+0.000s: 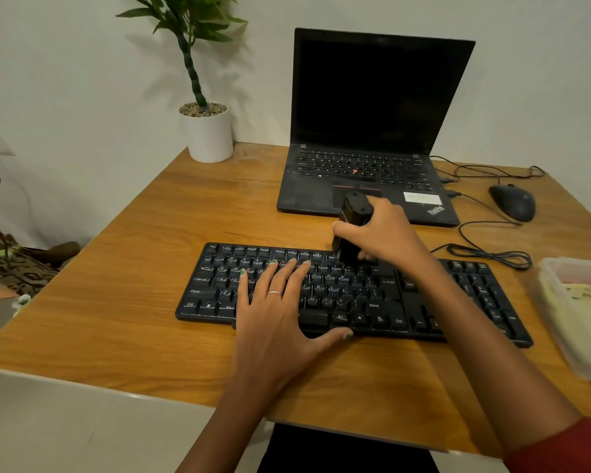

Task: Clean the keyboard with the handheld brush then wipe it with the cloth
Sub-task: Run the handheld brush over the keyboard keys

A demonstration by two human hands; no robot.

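Black and stubby, the brush (352,230) stands upright in the right hand (386,230), fingers curled round it, its lower end on the keyboard's (372,302) far rows right of centre. The left hand (273,312) lies flat with straight fingers on the left-middle keys. The keyboard runs left to right along the wooden table (133,268) — unbrushed keys lie either way, the laptop (372,131) just beyond.

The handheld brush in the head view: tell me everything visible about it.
The black, glossy plastic-looking handheld brush stands nearly upright, tilted slightly, with its lower end on the upper key rows of the black full-size keyboard, right of centre. The right hand grips its body from the side. Its rounded top points toward the laptop. Bristles are not discernible.
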